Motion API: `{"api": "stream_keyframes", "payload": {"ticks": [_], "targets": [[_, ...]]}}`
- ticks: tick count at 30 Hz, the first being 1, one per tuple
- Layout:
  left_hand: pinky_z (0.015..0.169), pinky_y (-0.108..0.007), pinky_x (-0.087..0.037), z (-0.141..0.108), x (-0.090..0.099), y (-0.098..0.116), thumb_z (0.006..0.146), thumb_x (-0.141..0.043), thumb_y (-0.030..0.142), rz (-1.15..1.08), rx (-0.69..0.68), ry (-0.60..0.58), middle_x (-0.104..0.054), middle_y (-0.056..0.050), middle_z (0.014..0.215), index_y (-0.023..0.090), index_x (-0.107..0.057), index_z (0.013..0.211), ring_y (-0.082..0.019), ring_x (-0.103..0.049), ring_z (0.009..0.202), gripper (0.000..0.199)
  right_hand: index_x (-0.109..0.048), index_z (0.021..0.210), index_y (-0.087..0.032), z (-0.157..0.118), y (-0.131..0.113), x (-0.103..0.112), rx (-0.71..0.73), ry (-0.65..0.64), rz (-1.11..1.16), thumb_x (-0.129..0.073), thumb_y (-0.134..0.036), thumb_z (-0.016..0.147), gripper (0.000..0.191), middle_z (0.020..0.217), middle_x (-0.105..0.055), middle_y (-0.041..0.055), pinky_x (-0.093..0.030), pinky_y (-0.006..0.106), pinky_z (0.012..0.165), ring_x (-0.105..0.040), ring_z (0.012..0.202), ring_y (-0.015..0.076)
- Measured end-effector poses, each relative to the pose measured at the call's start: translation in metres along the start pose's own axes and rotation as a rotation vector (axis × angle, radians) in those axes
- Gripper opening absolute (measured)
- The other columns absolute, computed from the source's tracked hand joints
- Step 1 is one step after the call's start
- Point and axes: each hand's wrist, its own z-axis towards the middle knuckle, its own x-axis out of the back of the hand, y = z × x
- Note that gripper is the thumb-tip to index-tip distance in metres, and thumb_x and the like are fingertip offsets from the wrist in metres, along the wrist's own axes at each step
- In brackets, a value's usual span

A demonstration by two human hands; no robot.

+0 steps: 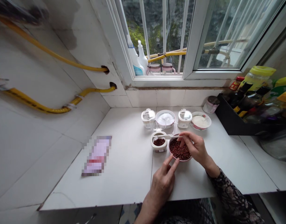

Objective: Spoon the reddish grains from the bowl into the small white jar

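Note:
In my right hand (195, 147) is the handle of a small white spoon (168, 136), pinched between thumb and fingers. The spoon reaches left, level above the open mouth of a small clear jar (159, 150) with a pale rim. Dark red-brown dried grains, resembling Sichuan peppercorns (180, 151), partly fill the jar and heap in the pink-rimmed bowl (185, 160) beside it. My left hand (163, 179) rests at the bowl's near left edge, two fingers stretched out against the rim. The jar's clear lid (158, 123) stands flipped up behind it.
Behind stand two lidded jars (148, 117) (185, 118), a bowl of white granules (165, 112) and a bowl of off-white powder (200, 126). A black bottle rack (233, 124) is at right. A blurred-out pinkish packet (97, 155) lies left on the white counter (126, 174).

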Motion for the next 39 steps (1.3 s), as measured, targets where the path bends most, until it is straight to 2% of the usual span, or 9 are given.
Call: {"api": "stream_keyframes", "payload": {"ticks": [2, 4, 8, 12, 19, 30, 39], "targets": [[0.082, -0.026, -0.060, 0.000, 0.000, 0.000, 0.093, -0.038, -0.001, -0.002, 0.004, -0.007, -0.057, -0.018, 0.138, 0.023, -0.035, 0.155, -0.014, -0.069, 0.091, 0.066, -0.066, 0.096, -0.020, 0.002, 0.003, 0.007, -0.080, 0.038, 0.051, -0.052, -0.035, 0.098, 0.020, 0.073, -0.072, 0.0033, -0.055, 0.029, 0.059, -0.064, 0.056, 0.0150], [0.081, -0.025, -0.060, 0.000, 0.000, 0.000, 0.093, -0.039, -0.002, -0.001, 0.004, -0.008, -0.057, -0.018, 0.137, 0.023, -0.037, 0.154, -0.014, -0.069, 0.091, 0.066, -0.065, 0.093, -0.019, 0.004, 0.007, 0.014, -0.151, 0.023, 0.090, -0.054, -0.037, 0.096, 0.021, 0.069, -0.070, 0.0025, -0.053, 0.027, 0.054, -0.063, 0.053, 0.0146], [0.082, -0.026, -0.060, 0.001, 0.002, 0.001, 0.092, -0.039, -0.002, 0.002, 0.005, -0.013, -0.056, -0.018, 0.138, 0.022, -0.039, 0.153, -0.014, -0.069, 0.093, 0.065, -0.063, 0.085, -0.019, 0.007, 0.011, 0.020, -0.250, -0.093, 0.039, -0.054, -0.032, 0.093, 0.018, 0.061, -0.066, -0.0003, -0.046, 0.024, 0.045, -0.057, 0.044, 0.0122], [0.086, -0.026, -0.060, 0.000, 0.002, 0.001, 0.093, -0.038, -0.001, 0.009, 0.007, -0.023, -0.056, -0.017, 0.140, 0.022, -0.037, 0.154, -0.016, -0.070, 0.099, 0.065, -0.062, 0.081, -0.020, 0.005, 0.010, 0.015, -0.307, -0.196, 0.031, -0.051, -0.025, 0.090, 0.016, 0.057, -0.064, -0.0025, -0.045, 0.023, 0.045, -0.055, 0.042, 0.0115], [0.085, -0.026, -0.060, -0.002, 0.000, 0.000, 0.093, -0.040, 0.000, 0.004, 0.019, -0.019, -0.056, -0.016, 0.141, 0.024, -0.038, 0.153, -0.015, -0.070, 0.096, 0.065, -0.062, 0.080, -0.019, 0.005, 0.011, 0.012, -0.425, -0.202, 0.153, -0.052, -0.030, 0.088, 0.017, 0.057, -0.067, -0.0018, -0.043, 0.022, 0.042, -0.055, 0.039, 0.0111], [0.083, -0.026, -0.060, 0.000, 0.001, 0.002, 0.093, -0.041, -0.002, 0.020, -0.003, 0.000, -0.056, -0.018, 0.137, 0.020, -0.043, 0.149, -0.015, -0.069, 0.094, 0.061, -0.062, 0.080, -0.017, 0.007, 0.013, 0.014, -0.557, -0.195, 0.286, -0.060, -0.037, 0.081, 0.020, 0.056, -0.067, -0.0012, -0.041, 0.019, 0.038, -0.055, 0.036, 0.0097], [0.081, -0.025, -0.060, 0.000, 0.001, 0.001, 0.092, -0.041, -0.003, 0.019, -0.004, -0.001, -0.056, -0.018, 0.136, 0.019, -0.045, 0.148, -0.015, -0.069, 0.092, 0.061, -0.062, 0.079, -0.017, 0.007, 0.013, 0.013, -0.578, -0.167, 0.348, -0.063, -0.039, 0.080, 0.023, 0.056, -0.068, -0.0004, -0.043, 0.019, 0.037, -0.058, 0.037, 0.0104]]}}
